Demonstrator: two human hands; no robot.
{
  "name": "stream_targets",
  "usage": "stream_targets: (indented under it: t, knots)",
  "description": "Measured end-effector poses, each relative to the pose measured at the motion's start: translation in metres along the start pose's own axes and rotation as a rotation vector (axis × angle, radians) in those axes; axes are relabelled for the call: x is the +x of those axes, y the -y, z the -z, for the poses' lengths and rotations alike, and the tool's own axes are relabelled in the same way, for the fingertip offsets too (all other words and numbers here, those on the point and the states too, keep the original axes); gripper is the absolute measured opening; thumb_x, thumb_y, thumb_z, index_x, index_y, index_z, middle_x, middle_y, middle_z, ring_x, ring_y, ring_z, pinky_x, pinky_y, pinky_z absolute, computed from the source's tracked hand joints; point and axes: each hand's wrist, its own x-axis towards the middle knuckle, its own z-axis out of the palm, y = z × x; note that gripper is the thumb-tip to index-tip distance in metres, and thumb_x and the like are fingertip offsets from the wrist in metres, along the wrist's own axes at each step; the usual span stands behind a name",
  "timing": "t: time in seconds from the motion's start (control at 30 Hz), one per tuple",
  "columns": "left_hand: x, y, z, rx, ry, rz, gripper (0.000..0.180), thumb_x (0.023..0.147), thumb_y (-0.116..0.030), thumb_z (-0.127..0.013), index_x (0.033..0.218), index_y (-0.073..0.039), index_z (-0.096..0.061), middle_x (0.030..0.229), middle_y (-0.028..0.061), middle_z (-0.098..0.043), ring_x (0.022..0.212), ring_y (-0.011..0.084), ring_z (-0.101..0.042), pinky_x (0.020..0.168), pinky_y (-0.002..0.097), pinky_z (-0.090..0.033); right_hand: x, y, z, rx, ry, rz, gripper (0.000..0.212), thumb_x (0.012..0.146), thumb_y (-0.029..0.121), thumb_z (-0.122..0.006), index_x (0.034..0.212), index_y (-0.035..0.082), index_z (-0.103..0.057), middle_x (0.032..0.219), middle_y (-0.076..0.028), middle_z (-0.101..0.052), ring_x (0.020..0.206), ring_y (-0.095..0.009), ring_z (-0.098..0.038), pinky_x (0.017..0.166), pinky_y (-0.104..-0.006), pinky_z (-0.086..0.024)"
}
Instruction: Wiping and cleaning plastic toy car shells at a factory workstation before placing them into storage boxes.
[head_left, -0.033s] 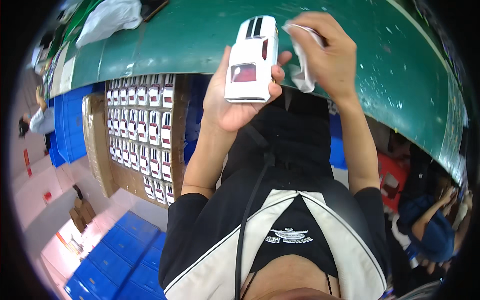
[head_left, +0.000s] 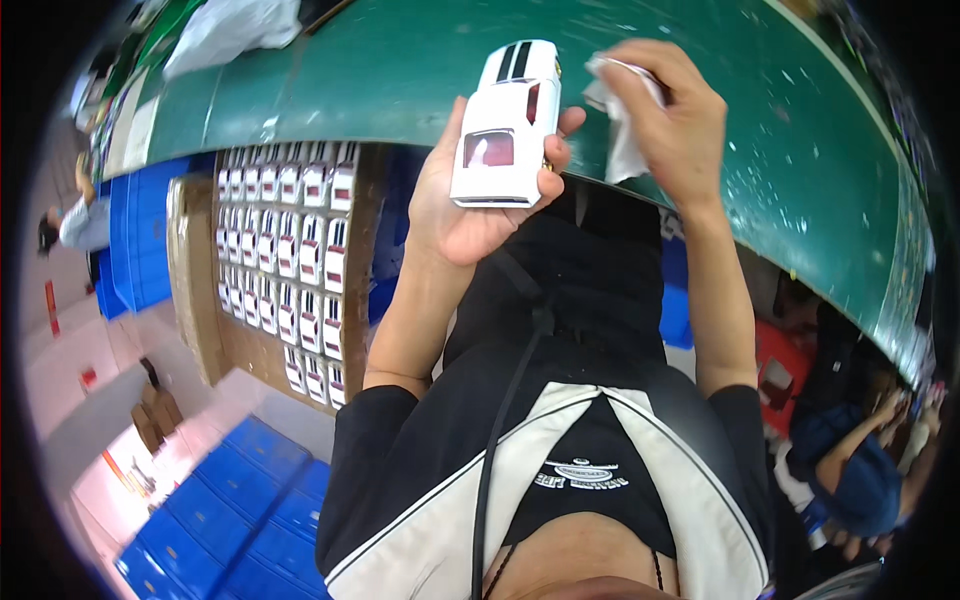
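A white toy car (head_left: pixel 507 178) with black stripes and dark reddish windows lies in my left hand (head_left: pixel 450 212). My palm is under it and the fingertips wrap round its right side; the striped end points away from me. To the right of the car, apart from it, my right hand (head_left: pixel 675 120) pinches a crumpled white cloth (head_left: pixel 624 135), whose loose end hangs down. Both hands are over the near edge of the green table (head_left: pixel 400 85).
Left of me a cardboard box (head_left: pixel 262 352) holds rows of similar white cars. Blue crates (head_left: pixel 225 500) stand behind it. A white plastic bag (head_left: pixel 232 38) lies on the table's far left. Another person (head_left: pixel 850 470) sits at the right, near a red stool (head_left: pixel 778 375).
My right hand has shifted slightly right, away from the car, with the cloth still in its fingers. The car has stayed nearly in place in my left hand.
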Motion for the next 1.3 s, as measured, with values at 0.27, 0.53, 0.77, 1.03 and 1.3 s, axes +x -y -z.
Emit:
stream_targets:
  t: [0.27, 0.53, 0.77, 1.03, 1.3]
  knots:
    - [-0.167, -0.076, 0.037, 0.671, -0.308, -0.673, 0.045, 0.074, -0.01, -0.054, 0.115, 0.004, -0.041, 0.099, 0.0171, -0.055, 0.093, 0.0307, -0.057, 0.07, 0.0426, -0.052, -0.026, -0.037, -0.013, -0.404, 0.098, 0.031, 0.022, 0.082, 0.008, -0.054, 0.103, 0.002, -0.058, 0.099, -0.011, -0.058, 0.091, -0.021, -0.056, 0.08, -0.0292, -0.043]
    - [-0.51, -0.155, 0.119, 0.828, -1.281, -1.477, 0.028, 0.075, -0.013, -0.066, 0.094, 0.001, -0.051, 0.085, 0.0119, -0.057, 0.072, 0.0214, -0.059, 0.061, 0.04, -0.053, -0.028, -0.057, -0.013, -0.247, 0.164, -0.08, 0.022, 0.084, 0.012, -0.053, 0.103, 0.0, -0.056, 0.103, -0.009, -0.057, 0.09, -0.015, -0.054, 0.08, -0.0251, -0.042]
    - [-0.608, -0.176, 0.185, 0.669, -1.644, -1.266, 0.035, 0.071, -0.024, -0.071, 0.094, -0.003, -0.054, 0.082, 0.0054, -0.057, 0.071, 0.0173, -0.056, 0.054, 0.0295, -0.05, -0.025, -0.065, -0.009, -0.171, 0.122, -0.228, 0.025, 0.085, 0.015, -0.054, 0.104, -0.001, -0.056, 0.096, -0.007, -0.059, 0.085, -0.013, -0.054, 0.076, -0.0229, -0.043]
    - [-0.606, -0.217, 0.226, 0.914, -2.051, -0.886, 0.047, 0.071, -0.038, -0.068, 0.097, 0.0, -0.059, 0.089, 0.0112, -0.061, 0.081, 0.0216, -0.057, 0.068, 0.0356, -0.05, -0.028, -0.066, 0.009, -0.259, 0.071, -0.22, 0.023, 0.085, 0.014, -0.054, 0.103, 0.0, -0.057, 0.096, -0.007, -0.059, 0.085, -0.013, -0.054, 0.076, -0.0239, -0.044]
    - [-0.653, -0.226, 0.26, 1.772, -2.498, -0.532, 0.039, 0.076, -0.037, -0.059, 0.091, -0.002, -0.064, 0.084, 0.0152, -0.063, 0.078, 0.026, -0.06, 0.068, 0.0376, -0.045, -0.025, -0.039, -0.021, -0.264, 0.059, -0.264, 0.015, 0.081, 0.01, -0.055, 0.094, 0.005, -0.059, 0.094, -0.008, -0.06, 0.086, -0.015, -0.055, 0.074, -0.0261, -0.043]
